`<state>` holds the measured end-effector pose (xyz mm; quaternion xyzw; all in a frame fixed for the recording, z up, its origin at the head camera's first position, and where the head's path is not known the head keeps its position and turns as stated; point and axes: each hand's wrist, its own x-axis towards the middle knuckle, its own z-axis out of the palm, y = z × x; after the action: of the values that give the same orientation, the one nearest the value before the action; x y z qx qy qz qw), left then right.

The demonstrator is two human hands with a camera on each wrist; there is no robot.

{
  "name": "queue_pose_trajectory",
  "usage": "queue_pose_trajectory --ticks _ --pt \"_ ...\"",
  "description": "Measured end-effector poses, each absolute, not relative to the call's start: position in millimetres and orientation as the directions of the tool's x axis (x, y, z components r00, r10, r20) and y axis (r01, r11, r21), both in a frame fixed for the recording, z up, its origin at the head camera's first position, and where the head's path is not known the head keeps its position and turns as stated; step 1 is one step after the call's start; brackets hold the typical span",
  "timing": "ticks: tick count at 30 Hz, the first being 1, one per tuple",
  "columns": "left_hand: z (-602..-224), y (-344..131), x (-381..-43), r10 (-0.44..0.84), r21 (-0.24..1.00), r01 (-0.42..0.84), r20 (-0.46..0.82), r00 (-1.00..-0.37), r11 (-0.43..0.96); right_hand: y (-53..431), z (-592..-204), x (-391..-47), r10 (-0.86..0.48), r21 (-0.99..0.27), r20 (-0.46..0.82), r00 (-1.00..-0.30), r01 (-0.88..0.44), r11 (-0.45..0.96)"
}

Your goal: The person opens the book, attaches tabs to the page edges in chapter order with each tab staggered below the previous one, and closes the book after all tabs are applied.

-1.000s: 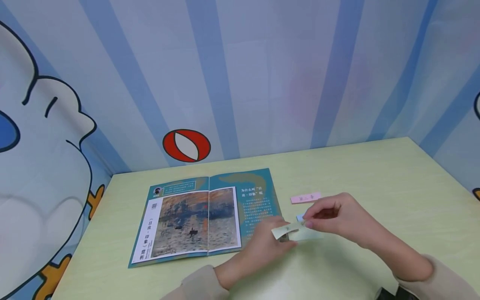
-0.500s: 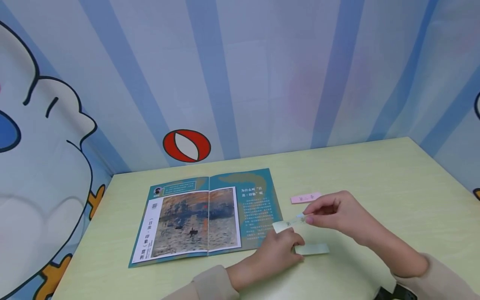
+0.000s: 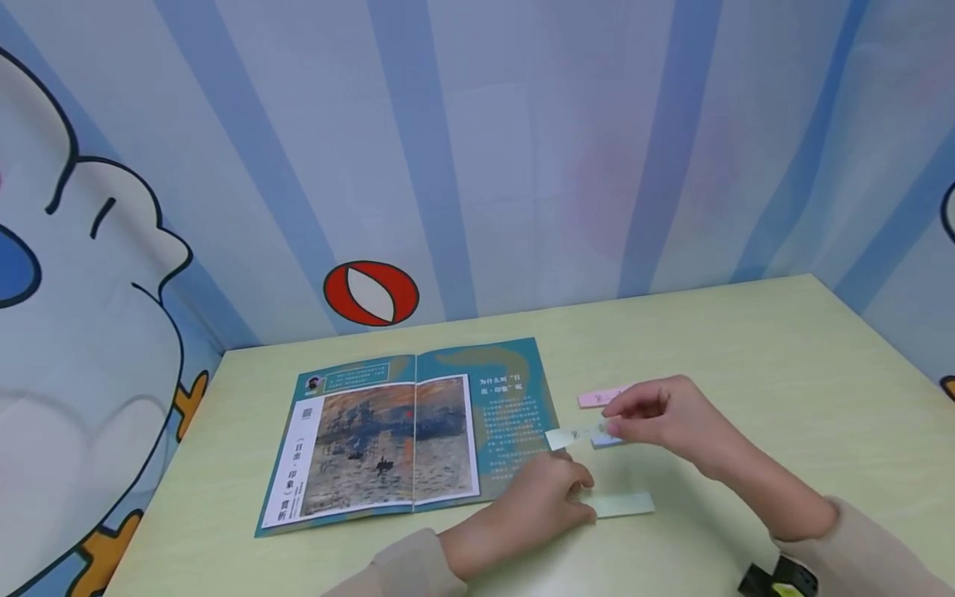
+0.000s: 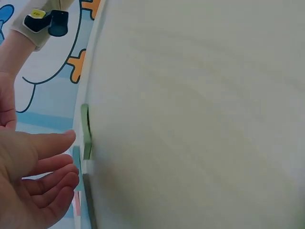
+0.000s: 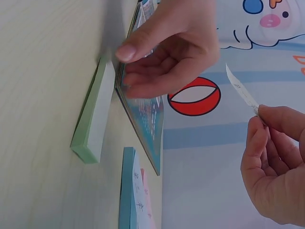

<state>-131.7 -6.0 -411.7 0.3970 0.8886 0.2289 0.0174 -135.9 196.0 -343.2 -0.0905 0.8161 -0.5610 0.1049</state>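
Note:
My right hand [image 3: 675,423] pinches one end of a pale green sticky note [image 3: 567,435] between thumb and forefinger. The strip hangs in the air, its free end pointing left towards the open book [image 3: 515,356]; handwriting shows on it in the right wrist view. Lower down, my left hand [image 3: 533,497] hovers beside the green sticky-note pad [image 3: 625,504], which lies on the table. Its fingers are loosely bent and hold nothing, as the left wrist view shows with the thumb apart from the green pad [image 4: 86,131].
A blue sticky-note pad [image 3: 608,441] lies partly behind the held strip and right hand. Beyond it is a pink pad [image 3: 597,399] with writing. The book shows a painting across its pages. A striped backdrop [image 3: 522,166] stands behind the table.
A second ago the green pad was up by the left hand, close under the strip. It has come down towards the table's front, and the left hand has let go. The right hand barely moved.

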Motion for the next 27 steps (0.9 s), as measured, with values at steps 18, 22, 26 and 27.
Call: queue_pose_trajectory --ticks 18,22,26,27 --pt "-384.6 -46.2 -175.9 0.520 0.207 0.640 0.428 -0.739 0.740 201.1 -353.6 -179.6 -0.178 -0.919 -0.122 -0.976 0.044 0.391" --pt "-382.8 -52.1 -190.5 0.500 0.234 0.630 0.433 -0.750 0.741 196.6 -356.5 -194.5 -0.153 -0.909 -0.147 -0.977 0.072 0.411" --pt "-384.6 -56.3 -203.4 0.511 0.249 0.645 0.436 -0.741 0.723 192.5 -360.2 -210.1 -0.141 -0.905 -0.159 -0.977 0.087 0.416" --pt "-385.3 -57.0 -205.8 0.517 0.244 0.648 0.432 -0.739 0.722 191.8 -361.3 -214.1 -0.137 -0.905 -0.160 -0.978 0.090 0.417"
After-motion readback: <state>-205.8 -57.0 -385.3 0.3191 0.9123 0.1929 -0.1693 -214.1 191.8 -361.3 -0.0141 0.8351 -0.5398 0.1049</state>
